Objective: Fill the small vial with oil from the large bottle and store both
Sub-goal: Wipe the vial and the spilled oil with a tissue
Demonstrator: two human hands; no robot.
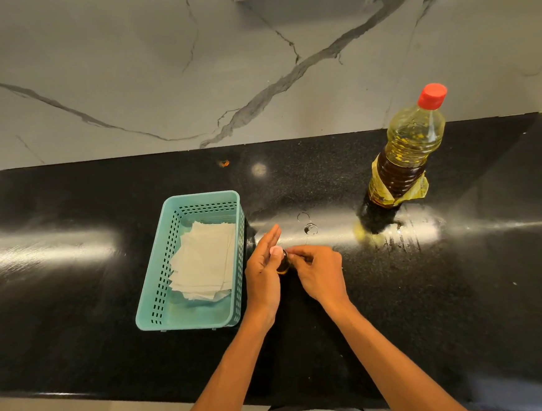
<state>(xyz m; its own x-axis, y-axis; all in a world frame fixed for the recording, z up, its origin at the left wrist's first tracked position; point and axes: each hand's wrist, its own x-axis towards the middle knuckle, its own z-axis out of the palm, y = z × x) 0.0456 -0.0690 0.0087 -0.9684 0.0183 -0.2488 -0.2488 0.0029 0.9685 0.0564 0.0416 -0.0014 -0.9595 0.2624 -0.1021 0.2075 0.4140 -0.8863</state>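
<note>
Left hand point(263, 269) holds the vial point(283, 265) body, right hand point(318, 270) pinches its top (likely oily, slippery: grip sides).

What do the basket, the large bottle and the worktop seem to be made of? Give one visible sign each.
Basket: turquoise plastic, matt; moulded perforated walls.
Large bottle: probably clear plastic; ribbed see-through body, red cap.
Worktop: polished black stone, perhaps granite; fine speckles, sharp glare.
</note>
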